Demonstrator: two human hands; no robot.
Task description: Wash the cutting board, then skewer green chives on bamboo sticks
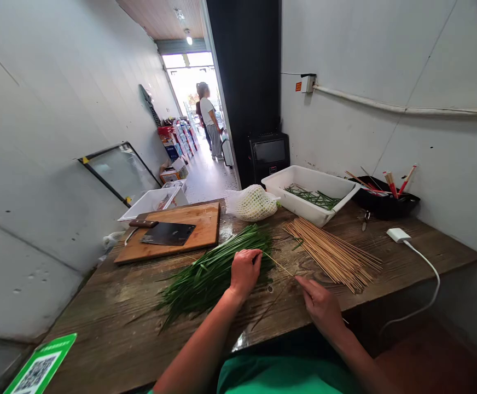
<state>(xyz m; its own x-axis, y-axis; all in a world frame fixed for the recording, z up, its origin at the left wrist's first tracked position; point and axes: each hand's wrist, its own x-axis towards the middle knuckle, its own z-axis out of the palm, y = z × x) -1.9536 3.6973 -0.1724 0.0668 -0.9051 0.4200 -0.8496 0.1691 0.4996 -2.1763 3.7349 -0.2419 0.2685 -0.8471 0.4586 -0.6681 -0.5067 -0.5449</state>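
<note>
A pile of green chives (211,269) lies on the wooden table (111,323). My left hand (244,272) rests on the pile's right end, fingers curled round some chive stalks. My right hand (320,303) pinches a thin bamboo skewer (279,266) whose far tip reaches the left hand's fingers. A loose heap of bamboo skewers (331,253) lies just beyond the right hand.
A cutting board (205,232) with a cleaver (164,232) sits at the back left. A white mesh bag (251,203), a white tray (300,205) holding chives and a black tub (386,203) of utensils stand by the wall. A charger (398,235) lies right. A person stands in the far aisle.
</note>
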